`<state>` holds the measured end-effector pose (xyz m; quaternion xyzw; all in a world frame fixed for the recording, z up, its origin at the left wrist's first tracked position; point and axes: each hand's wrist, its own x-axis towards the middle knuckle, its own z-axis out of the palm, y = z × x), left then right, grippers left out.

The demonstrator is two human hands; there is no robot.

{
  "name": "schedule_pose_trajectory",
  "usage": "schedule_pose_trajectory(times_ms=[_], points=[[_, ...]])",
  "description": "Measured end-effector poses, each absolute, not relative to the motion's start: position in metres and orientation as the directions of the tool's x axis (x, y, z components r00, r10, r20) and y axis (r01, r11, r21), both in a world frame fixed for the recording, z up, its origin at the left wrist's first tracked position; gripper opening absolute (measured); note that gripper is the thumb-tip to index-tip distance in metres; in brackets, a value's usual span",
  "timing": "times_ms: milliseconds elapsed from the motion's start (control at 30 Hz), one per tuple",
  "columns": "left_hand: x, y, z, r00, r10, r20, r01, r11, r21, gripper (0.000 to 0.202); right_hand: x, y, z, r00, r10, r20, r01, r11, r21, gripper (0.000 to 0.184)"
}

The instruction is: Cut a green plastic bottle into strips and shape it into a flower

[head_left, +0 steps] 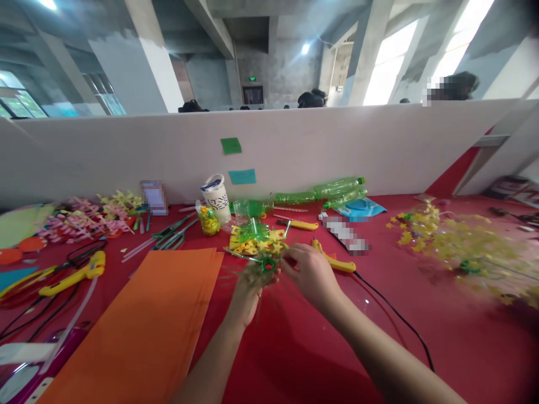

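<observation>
My left hand (251,285) is closed around a green plastic bottle piece (268,264) with thin clear strips fanning out from it. Beside it, my right hand (312,275) pinches its fingertips together at the piece's right edge; what lies between them is too small to make out. Just beyond both hands, small yellow stars (252,246) lie on a yellow sheet, with a cut green bottle part (255,229) behind them. A yellow-handled corded tool (339,264), like a soldering iron, rests right of my right hand.
Orange sheets (143,320) and a yellow glue gun (78,275) lie left, near green-handled scissors (170,238). A white cup (217,199), a yellow utility knife (300,224) and green bottles (337,188) stand or lie towards the white partition (168,151). Yellow star sprays (458,241) spread right.
</observation>
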<state>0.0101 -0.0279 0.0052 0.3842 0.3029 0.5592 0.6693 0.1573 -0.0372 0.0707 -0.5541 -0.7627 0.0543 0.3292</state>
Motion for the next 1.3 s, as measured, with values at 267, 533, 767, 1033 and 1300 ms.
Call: schedule_pose_trajectory(times_ms=[267, 533, 767, 1033, 1300], points=[[-0.003, -0.022, 0.001, 0.184, 0.983, 0.003, -0.549, 0.1, 0.83, 0.025, 0.159, -0.042, 0.099, -0.158, 0.861, 0.484, 0.705, 0.441, -0.555, 0.01], [-0.004, -0.023, 0.001, 0.235, 0.971, -0.045, -0.484, 0.157, 0.861, 0.023, 0.173, -0.042, 0.11, -0.149, 0.917, 0.369, 0.417, 0.397, -0.818, 0.01], [-0.002, -0.023, -0.007, 0.262, 0.965, -0.017, -0.496, 0.15, 0.855, 0.017, 0.164, -0.042, 0.101, -0.146, 0.906, 0.398, 0.49, 0.415, -0.766, 0.01], [0.0, -0.024, -0.008, 0.297, 0.954, -0.033, -0.488, 0.181, 0.854, 0.015, 0.163, -0.042, 0.093, -0.124, 0.873, 0.471, 0.517, 0.462, -0.721, 0.012], [0.005, -0.03, 0.001, 0.282, 0.959, -0.027, -0.473, 0.163, 0.866, 0.015, 0.158, -0.044, 0.09, -0.117, 0.859, 0.498, 0.408, 0.499, -0.765, 0.016]])
